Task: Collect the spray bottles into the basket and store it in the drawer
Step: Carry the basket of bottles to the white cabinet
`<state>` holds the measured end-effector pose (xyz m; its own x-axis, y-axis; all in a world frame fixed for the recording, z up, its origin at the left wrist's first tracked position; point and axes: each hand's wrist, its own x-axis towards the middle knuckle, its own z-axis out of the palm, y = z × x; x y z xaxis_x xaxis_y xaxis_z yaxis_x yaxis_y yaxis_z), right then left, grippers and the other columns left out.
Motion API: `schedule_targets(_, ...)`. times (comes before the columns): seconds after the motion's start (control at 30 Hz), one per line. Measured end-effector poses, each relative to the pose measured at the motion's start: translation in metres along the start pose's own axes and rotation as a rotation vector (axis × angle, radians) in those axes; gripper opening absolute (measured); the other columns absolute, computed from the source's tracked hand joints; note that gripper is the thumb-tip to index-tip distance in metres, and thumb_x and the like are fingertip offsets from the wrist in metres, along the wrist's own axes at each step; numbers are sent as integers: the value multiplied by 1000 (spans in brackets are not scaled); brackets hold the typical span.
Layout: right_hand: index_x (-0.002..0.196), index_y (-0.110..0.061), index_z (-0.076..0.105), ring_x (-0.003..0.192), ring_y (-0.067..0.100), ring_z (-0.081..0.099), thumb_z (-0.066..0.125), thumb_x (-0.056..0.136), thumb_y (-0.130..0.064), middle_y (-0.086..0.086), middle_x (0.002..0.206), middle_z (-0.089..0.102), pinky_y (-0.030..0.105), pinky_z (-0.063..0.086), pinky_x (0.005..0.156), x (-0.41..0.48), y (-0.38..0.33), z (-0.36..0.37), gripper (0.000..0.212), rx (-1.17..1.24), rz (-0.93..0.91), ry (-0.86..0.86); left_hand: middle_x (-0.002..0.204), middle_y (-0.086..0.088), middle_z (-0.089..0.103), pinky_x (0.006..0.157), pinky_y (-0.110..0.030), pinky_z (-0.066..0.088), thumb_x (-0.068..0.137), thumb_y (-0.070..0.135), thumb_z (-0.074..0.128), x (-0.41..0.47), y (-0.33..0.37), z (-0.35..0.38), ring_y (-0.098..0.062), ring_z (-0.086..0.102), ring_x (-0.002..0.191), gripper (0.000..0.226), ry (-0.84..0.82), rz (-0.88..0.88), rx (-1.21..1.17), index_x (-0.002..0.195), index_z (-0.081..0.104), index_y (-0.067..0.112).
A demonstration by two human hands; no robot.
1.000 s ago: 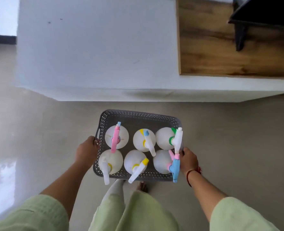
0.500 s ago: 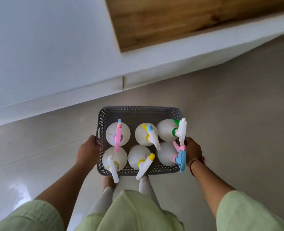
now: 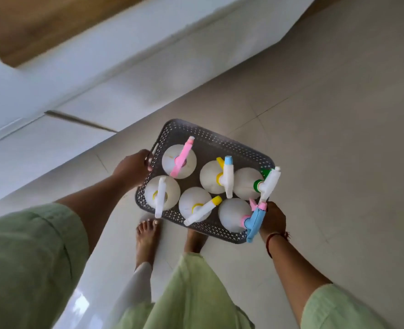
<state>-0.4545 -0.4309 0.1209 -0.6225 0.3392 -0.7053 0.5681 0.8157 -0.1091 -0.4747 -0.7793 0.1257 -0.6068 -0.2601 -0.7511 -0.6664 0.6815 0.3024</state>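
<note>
- The grey perforated basket (image 3: 214, 141) is hanging above the tiled floor (image 3: 338, 138), carrying six white spray bottles (image 3: 234, 211) in two rows.
- The left hand (image 3: 132, 168) is clasping its handle end; the right hand (image 3: 273, 218) is clasping the opposite rim.

A home: tiled floor (image 3: 338, 115), bare feet (image 3: 146, 236), white cabinet (image 3: 54, 143).

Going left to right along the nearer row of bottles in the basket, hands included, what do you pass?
left hand → bottle with the all-white sprayer → bottle with the yellow-tipped sprayer → bottle with the blue and pink sprayer → right hand, both hands gripping the grey basket.
</note>
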Motion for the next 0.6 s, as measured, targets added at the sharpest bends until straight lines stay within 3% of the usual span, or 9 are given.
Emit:
schedule_targets(0.17,113,-9,62,103,29,62,53,94,-38,10,110,67,24,38,72,40,13,37,36,79,63,7,110,-13,71,86,-43,55,85,2,41,75,41,15,-33,67,95,40,24,132,142,116,59,21)
schedule_targets(0.47,103,0,64,100,33,63,50,96,-26,17,106,69,26,40,71,97,17,109,30,281,222,110,116,-15,68,91,-44,50,86,8,44,170,63,58,-36,60,112,41,58,260,267,125,54,18)
schedule_targets(0.6,104,-2,64,98,29,65,49,97,-28,14,105,70,19,36,66,101,22,124,30,325,260,96,116,-16,68,89,-42,50,85,7,45,186,69,68,-37,59,113,40,59,328,331,123,55,14)
